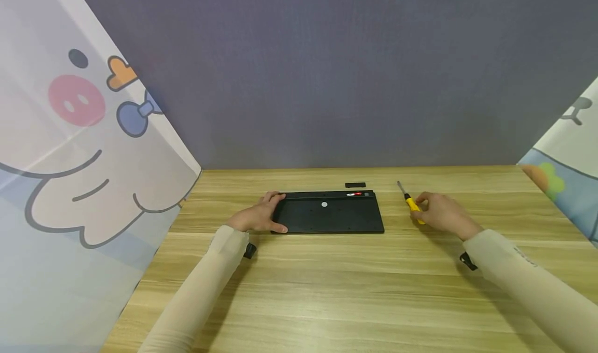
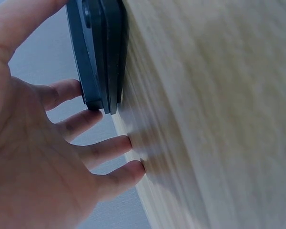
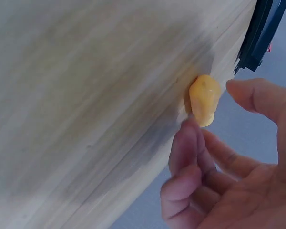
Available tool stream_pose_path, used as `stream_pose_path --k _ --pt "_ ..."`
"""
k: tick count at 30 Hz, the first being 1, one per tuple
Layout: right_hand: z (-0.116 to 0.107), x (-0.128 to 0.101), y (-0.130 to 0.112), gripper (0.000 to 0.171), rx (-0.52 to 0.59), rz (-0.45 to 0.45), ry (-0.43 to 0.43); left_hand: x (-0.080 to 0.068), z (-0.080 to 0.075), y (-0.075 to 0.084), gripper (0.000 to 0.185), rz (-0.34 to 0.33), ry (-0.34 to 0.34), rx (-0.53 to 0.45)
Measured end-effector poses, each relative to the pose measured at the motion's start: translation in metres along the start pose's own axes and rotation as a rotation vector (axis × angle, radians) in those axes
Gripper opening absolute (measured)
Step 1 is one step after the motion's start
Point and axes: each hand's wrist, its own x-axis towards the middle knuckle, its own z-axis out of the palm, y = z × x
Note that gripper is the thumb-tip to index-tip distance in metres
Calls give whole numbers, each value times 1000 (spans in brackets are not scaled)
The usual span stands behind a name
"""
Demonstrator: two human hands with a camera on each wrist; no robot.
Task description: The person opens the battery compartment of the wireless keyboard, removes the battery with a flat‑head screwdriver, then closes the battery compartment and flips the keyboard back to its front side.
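Left hand: the left hand [image 1: 258,217] rests on the left short end of a black keyboard [image 1: 329,213], fingers straight and spread, thumb on the near corner. On the left wrist view the fingers [image 2: 69,93] touch the keyboard's edge [image 2: 97,57] without curling round it.

Right hand: the right hand [image 1: 441,213] is at a yellow-handled screwdriver [image 1: 412,202] lying on the table. On the right wrist view the fingertips [image 3: 188,143] touch the yellow handle [image 3: 205,99] and the thumb is just apart from it; the fingers are half curled and not closed round it.

Step in hand: by my judgement, steadying the keyboard while reaching for the tool. The next move likely calls for closing the fingers on the handle and lifting it, shaft pointing away.

Keyboard: lies underside up, flat, centre of the table, at 9 o'clock from the right hand and well apart from it.

Screwdriver: at 3 o'clock from the keyboard, metal tip toward 11 o'clock.

Small black strip [image 1: 355,185]: on the table at 12 o'clock from the keyboard, just beyond its far edge.

Surroundings: wooden table [image 1: 327,290], grey wall behind, cartoon-printed curtains [image 1: 70,135] on both sides.
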Motion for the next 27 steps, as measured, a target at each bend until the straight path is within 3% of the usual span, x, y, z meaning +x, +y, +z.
stream_pose_path --k 4,9,14,18,27 --pt "-2 2 -8 54 24 -47 45 0 1 0 99 0 -8 -7" --pt "4 9 -21 54 102 -194 80 0 0 0 98 -14 -17 -11" --pt "15 17 -31 68 155 -319 14 2 -1 0 99 -28 -20 -14" --pt "23 22 -39 81 200 -361 -72 3 0 -1 101 -25 -18 -15" --pt "31 31 -47 88 93 -402 -86 2 0 -3 101 -16 -14 -20"
